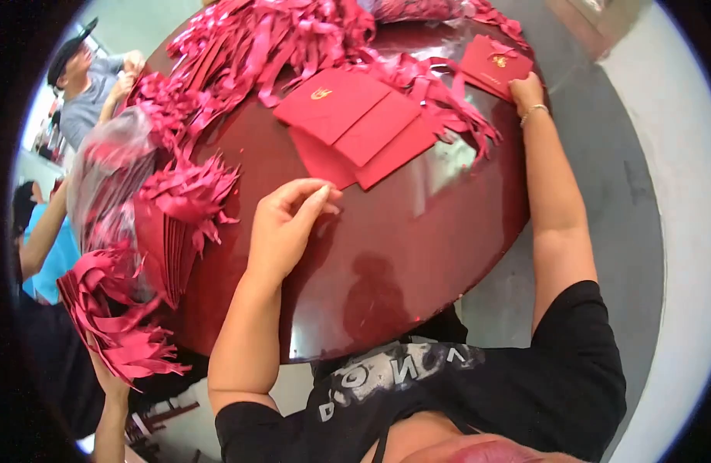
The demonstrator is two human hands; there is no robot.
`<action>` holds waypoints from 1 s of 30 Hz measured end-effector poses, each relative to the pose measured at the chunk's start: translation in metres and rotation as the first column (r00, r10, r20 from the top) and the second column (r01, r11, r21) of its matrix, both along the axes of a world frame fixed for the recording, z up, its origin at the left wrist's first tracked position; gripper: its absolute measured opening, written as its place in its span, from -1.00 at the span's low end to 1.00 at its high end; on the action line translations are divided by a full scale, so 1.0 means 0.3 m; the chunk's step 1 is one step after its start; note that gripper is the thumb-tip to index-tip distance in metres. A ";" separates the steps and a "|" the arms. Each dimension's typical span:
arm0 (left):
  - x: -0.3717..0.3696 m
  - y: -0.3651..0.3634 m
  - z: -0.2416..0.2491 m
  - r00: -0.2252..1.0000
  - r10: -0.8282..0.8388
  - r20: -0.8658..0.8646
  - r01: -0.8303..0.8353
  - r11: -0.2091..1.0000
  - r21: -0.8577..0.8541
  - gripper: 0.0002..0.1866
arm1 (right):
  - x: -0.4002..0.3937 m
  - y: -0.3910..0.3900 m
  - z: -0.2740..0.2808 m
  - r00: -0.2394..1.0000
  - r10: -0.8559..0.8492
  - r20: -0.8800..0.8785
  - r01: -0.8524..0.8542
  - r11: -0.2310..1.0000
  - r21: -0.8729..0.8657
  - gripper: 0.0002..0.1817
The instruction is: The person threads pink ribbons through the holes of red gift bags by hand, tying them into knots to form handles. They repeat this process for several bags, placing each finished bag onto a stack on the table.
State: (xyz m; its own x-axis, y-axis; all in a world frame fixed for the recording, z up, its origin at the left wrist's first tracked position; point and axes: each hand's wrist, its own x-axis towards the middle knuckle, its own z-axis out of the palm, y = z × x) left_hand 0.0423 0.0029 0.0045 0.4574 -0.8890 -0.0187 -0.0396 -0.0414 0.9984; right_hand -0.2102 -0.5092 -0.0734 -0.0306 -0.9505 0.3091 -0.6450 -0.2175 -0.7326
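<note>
My right hand [528,91] reaches to the far right edge of the table and grips a flat red gift bag [494,68] with a gold emblem and a small ribbon bow at its top. Near the table's middle, my left hand [284,224] hovers with fingers curled and thumb close to the index fingertip; nothing shows in it. Just beyond it lie several flat red bags [347,116], overlapping, the top one bearing a gold emblem. Pink-red ribbons [440,92] spread between these and the bag at my right hand.
A large heap of ribboned red bags [270,46] covers the table's far side. Bundled bags [166,231] and a clear plastic bag [112,170] line the left edge of the round table [417,255]. Another person [93,85] sits far left; other people's arms show nearer.
</note>
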 end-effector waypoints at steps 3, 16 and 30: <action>0.011 0.005 -0.007 1.000 -0.014 -0.010 0.014 1.000 -0.017 -0.81 | 0.042 -0.012 0.003 0.982 0.138 0.131 -0.140 0.990 0.003 -0.44; 0.042 -0.003 -0.058 0.999 -0.019 0.044 0.018 1.000 0.025 -0.78 | 0.518 0.750 0.240 0.354 0.807 -0.473 -0.935 0.297 -0.192 -0.20; 0.058 -0.029 -0.119 0.916 0.207 0.345 -0.184 0.978 -0.097 -0.26 | 0.585 0.995 0.184 0.397 0.496 -0.772 -0.902 0.366 -0.229 -0.49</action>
State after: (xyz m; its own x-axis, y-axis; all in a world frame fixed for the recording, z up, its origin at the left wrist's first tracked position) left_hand 0.0597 -0.0057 -0.0312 0.5895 -0.7753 0.2267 -0.3854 -0.0233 0.9224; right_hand -0.0346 -0.2108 -0.0180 0.8976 -0.1198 0.4242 -0.1839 -0.9764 0.1135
